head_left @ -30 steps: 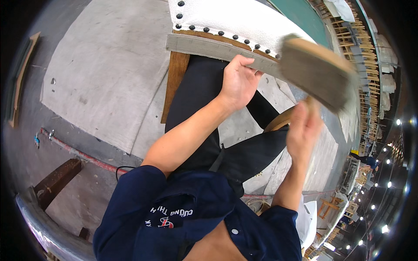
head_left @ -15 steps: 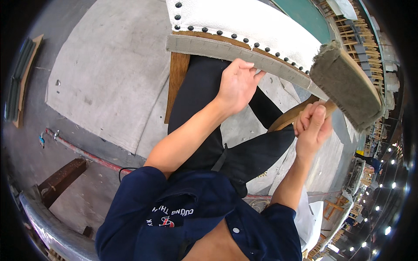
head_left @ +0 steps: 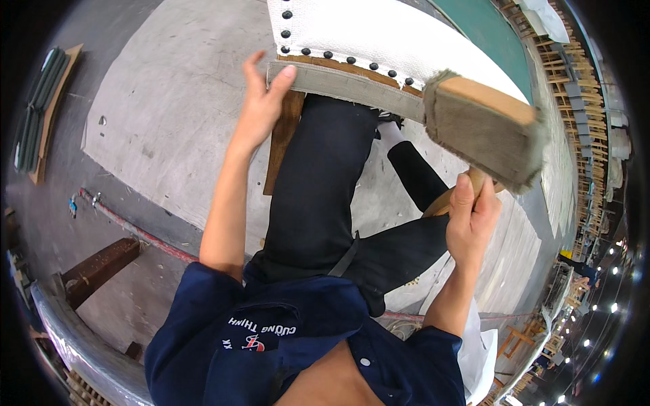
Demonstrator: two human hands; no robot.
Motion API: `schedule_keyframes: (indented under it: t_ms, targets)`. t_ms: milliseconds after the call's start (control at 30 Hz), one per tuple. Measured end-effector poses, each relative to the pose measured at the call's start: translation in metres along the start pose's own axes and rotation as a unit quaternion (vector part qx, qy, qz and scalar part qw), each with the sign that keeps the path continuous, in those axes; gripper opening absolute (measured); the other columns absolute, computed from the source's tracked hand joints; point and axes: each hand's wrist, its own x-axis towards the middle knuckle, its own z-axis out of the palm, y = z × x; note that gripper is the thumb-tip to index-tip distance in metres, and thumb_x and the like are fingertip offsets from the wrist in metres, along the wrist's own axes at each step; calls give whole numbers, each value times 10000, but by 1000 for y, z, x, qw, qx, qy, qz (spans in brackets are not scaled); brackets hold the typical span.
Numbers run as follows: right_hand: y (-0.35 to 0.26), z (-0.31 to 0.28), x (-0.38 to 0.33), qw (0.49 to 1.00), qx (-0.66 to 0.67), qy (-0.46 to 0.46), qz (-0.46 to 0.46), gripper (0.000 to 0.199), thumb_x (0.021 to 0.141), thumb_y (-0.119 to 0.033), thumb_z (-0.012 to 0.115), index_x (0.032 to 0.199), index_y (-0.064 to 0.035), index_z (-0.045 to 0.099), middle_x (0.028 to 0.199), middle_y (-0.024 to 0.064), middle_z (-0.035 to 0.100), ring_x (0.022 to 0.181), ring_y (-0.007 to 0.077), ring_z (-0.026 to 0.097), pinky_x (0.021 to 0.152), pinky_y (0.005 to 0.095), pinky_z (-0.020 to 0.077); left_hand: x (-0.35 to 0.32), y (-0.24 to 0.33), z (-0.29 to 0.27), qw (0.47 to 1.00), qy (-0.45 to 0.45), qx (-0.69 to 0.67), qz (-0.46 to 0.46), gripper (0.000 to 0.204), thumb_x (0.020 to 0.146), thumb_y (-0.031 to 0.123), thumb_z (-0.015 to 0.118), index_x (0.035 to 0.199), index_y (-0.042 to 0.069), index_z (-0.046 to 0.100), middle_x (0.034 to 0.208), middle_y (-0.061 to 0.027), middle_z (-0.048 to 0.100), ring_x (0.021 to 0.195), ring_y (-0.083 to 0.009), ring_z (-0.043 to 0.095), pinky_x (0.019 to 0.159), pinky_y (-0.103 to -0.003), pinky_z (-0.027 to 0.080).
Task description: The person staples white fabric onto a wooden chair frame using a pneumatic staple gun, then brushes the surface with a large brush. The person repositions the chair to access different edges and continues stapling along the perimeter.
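My right hand (head_left: 472, 223) is closed round the handle of a mallet (head_left: 474, 132). Its wooden head is wrapped in frayed grey-brown cloth and hides the right end of a grey strip (head_left: 352, 84). That strip lies along the lower edge of a white upholstered panel (head_left: 379, 34), just below a row of black dome-headed nails (head_left: 328, 55). At the strip's left end is my left hand (head_left: 261, 101), fingers spread, its thumb resting on the strip. A brown wooden leg (head_left: 288, 125) shows under the panel, beside my knee.
Pale sheeting (head_left: 169, 101) covers the floor. Dark green padded pieces (head_left: 44, 115) lie at the far left, and a red hose (head_left: 135, 233) crosses below them. A dark wooden beam (head_left: 101, 267) stands at the lower left. Many wooden chair frames (head_left: 582, 122) line the right side.
My left hand has moved left, from the middle of the strip to its left end. The mallet has shifted left, with its head lower and nearer the strip.
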Motion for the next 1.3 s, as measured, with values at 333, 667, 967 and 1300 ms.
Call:
schedule_keyframes:
  t_ms: [333, 667, 967, 1300]
  targets:
    - [-36, -21, 30, 979, 181, 92, 23, 330, 1024, -319, 482, 994, 6, 532, 590, 19, 441, 447, 122, 380, 421, 248, 310, 10, -29, 17, 995, -4, -43, 85, 651, 922, 408, 647, 1328, -52, 430, 1089, -152, 639, 1022, -201, 599, 903, -327, 470]
    - [-39, -7, 38, 997, -46, 51, -28, 300, 1002, -265, 531, 893, 11, 576, 607, 35, 522, 519, 147, 498, 470, 345, 380, 8, -33, 17, 996, -3, -48, 71, 665, 902, 437, 664, 1300, -46, 441, 1052, -145, 651, 978, -191, 615, 851, -325, 491]
    - [-23, 4, 38, 992, -107, -13, -63, 269, 993, -238, 533, 923, 17, 583, 610, 80, 544, 540, 167, 523, 503, 349, 402, 10, -29, 20, 997, -3, -29, 74, 649, 903, 445, 658, 1282, -39, 448, 1012, -147, 656, 933, -190, 620, 826, -321, 496]
    - [-27, 3, 42, 983, -150, -12, -102, 221, 960, -200, 576, 919, 15, 610, 676, 125, 617, 541, 240, 534, 529, 379, 428, 11, -36, 21, 996, 0, -38, 84, 650, 900, 453, 660, 1273, -37, 452, 990, -139, 654, 915, -177, 617, 808, -314, 494]
